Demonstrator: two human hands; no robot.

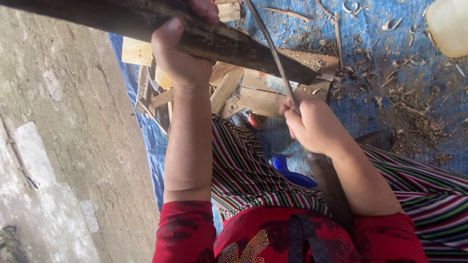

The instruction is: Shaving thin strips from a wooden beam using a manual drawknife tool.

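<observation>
nearest to us we see the red patterned top [273, 238] and the striped cloth of many colours [253, 175] over our lap, with a small blue plastic thing [292, 173] lying on the ground between the knees. a long dark wooden handle [331, 187] runs up from our body into our right hand [314, 126], whose fingers are curled tight around it, so that the long thin metal blade [273, 53] sticks out above the fist and slants up toward the top edge of the view. our left hand [181, 56] is further out, wrapped round a thick dark length of rough wood [234, 44], thumb on the near side and fingers over the top. this wood lies across the upper part of the view, from the top left corner down to a cut end just right of the blade, and the blade crosses its right part; we cannot tell whether the edge bites into it. under the wood lie pale flat offcuts of board [263, 95], and beyond them a blue tarpaulin [429, 97] strewn with curled wood shavings [414, 122]. a pale rounded plastic container [448, 27] sits at the far right corner. to the left runs bare grey concrete [63, 146].
</observation>
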